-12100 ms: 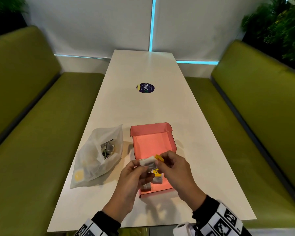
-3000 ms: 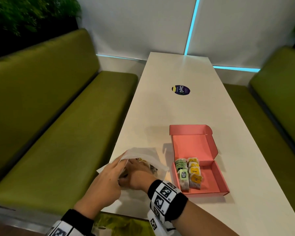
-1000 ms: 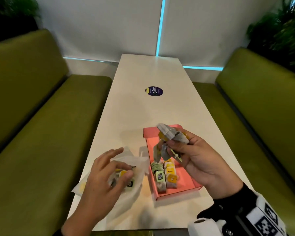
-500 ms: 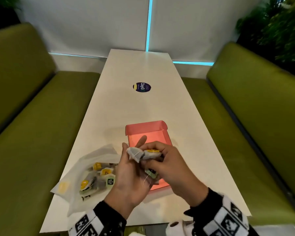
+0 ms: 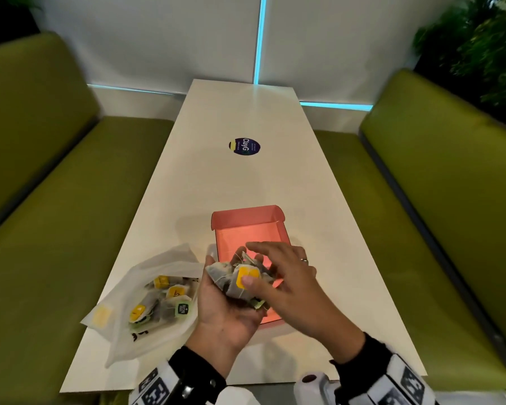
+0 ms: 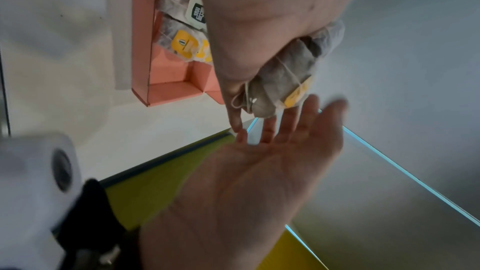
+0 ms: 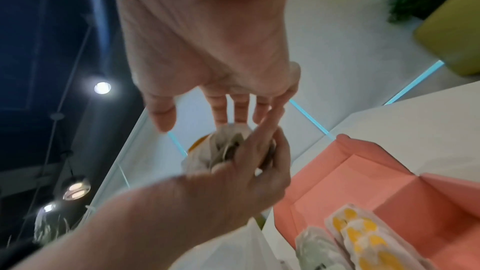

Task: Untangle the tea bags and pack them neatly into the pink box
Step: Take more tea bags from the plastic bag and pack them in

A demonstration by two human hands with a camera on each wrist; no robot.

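Observation:
My left hand point(image 5: 216, 293) lies palm up over the near end of the pink box point(image 5: 246, 226) and grips a tangled clump of tea bags point(image 5: 231, 283) with strings and a yellow tag point(image 5: 246, 276). The right hand point(image 5: 284, 276) hovers over the clump with fingers straight, its thumb touching the yellow tag. In the left wrist view the clump point(image 6: 283, 73) sits in curled left fingers, with the right palm point(image 6: 272, 171) spread below. Packed tea bags point(image 7: 363, 239) stand in rows in the pink box point(image 7: 363, 182); my hands hide them in the head view.
A clear plastic bag point(image 5: 155, 299) with several loose tea bags lies on the white table point(image 5: 231, 176) left of the box. A round dark sticker point(image 5: 244, 146) marks the table's middle. Green benches point(image 5: 56, 229) run along both sides.
The right hand has let go of the clump and spread its fingers above it. The left hand has turned palm up with the clump in it.

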